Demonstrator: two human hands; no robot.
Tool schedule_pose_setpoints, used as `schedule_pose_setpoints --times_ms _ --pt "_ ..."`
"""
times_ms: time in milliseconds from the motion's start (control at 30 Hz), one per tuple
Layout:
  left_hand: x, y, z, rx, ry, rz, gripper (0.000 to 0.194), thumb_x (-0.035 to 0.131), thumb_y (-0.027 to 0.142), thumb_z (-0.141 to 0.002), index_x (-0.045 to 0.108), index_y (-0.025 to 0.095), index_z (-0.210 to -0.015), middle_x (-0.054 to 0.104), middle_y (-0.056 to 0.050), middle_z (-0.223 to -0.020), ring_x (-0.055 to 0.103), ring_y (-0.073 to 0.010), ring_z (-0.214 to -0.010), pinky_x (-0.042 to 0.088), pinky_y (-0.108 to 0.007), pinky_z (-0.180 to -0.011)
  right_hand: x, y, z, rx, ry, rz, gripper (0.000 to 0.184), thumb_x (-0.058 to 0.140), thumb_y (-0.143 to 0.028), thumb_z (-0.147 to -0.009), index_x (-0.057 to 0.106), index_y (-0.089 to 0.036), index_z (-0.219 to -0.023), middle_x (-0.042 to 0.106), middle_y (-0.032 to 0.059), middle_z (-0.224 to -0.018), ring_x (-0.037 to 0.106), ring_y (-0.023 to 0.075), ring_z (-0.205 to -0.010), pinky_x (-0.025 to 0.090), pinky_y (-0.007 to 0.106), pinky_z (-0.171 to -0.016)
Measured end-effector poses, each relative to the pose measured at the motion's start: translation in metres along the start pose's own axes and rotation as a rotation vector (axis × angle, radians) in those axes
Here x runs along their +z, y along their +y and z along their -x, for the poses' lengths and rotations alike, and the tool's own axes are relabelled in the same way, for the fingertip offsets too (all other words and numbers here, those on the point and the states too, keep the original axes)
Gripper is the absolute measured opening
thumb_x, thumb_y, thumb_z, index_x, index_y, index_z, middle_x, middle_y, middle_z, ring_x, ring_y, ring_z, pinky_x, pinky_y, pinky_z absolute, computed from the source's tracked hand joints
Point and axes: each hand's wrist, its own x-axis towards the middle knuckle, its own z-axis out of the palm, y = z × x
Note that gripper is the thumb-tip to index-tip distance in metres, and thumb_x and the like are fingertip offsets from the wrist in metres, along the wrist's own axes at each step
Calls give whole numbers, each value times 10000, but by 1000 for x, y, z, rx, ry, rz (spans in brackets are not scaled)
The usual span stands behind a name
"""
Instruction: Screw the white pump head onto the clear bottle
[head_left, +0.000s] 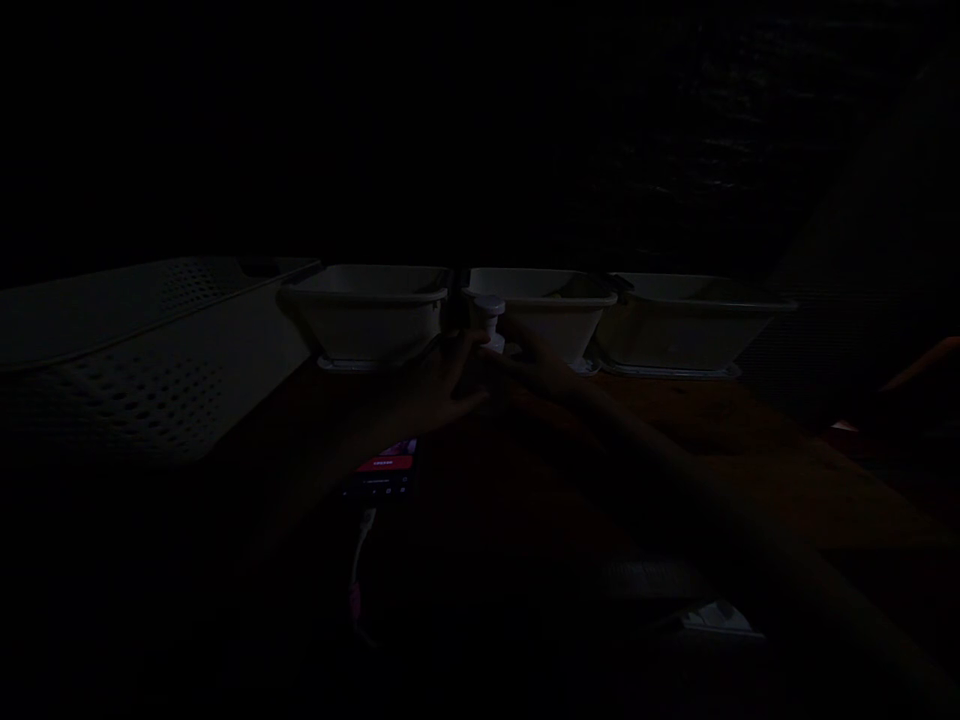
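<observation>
The scene is very dark. My left hand (442, 385) and my right hand (536, 365) meet near the table's middle, just in front of a row of white tubs. Between them stands a small white capped item (490, 312), close to the fingertips of both hands. Whether either hand grips it is lost in the dark. The left hand's fingers look stretched toward it; the right hand's fingers curl near its base.
Three white tubs (367, 320) (551, 310) (679, 330) stand in a row at the back. A white perforated basket (135, 370) lies at left. A lit phone (384, 465) with a cable (360, 560) lies on the wooden table (750, 460). Another person's hand (926, 370) shows at right.
</observation>
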Motion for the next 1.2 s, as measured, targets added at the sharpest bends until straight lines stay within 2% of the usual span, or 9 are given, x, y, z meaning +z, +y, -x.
schedule_pose_setpoints --times_ms 167,533,700,1033,1200 --pt "-1 3 0 -12 -4 8 637 670 328 -850 327 221 -1377 485 -143 -1406 548 -295 -1240 482 -459 -1005 -1 -1 0 27 -5 30 542 644 -464 -852 544 -189 -1308 561 113 -1382 536 273 -1270 481 444 -1032" --pt "0 1 -1 -17 -12 1 637 669 339 -851 328 221 -1377 476 -152 -1416 533 -309 -1257 481 -464 -1002 -1 2 -1 -17 0 32 550 650 -483 -841 556 -201 -1303 571 113 -1375 553 278 -1240 453 473 -1056" --pt "0 1 0 -12 -1 -10 628 673 355 -851 340 227 -1368 490 -134 -1397 544 -308 -1243 489 -463 -997 -1 2 0 32 0 20 610 654 -511 -839 528 -190 -1343 546 120 -1403 540 277 -1265 464 459 -1047" --pt "-2 3 0 -26 -6 6 642 676 351 -845 333 233 -1376 492 -141 -1405 555 -302 -1230 498 -461 -979 -1 3 -1 -30 -8 26 614 645 -509 -847 531 -186 -1357 539 120 -1415 506 275 -1311 412 454 -1103" --pt "-1 2 0 -47 -21 -11 634 656 386 -857 339 226 -1382 500 -141 -1398 555 -311 -1230 497 -477 -975 -1 6 0 -3 2 49 603 638 -497 -853 517 -177 -1351 559 122 -1392 544 270 -1262 448 446 -1061"
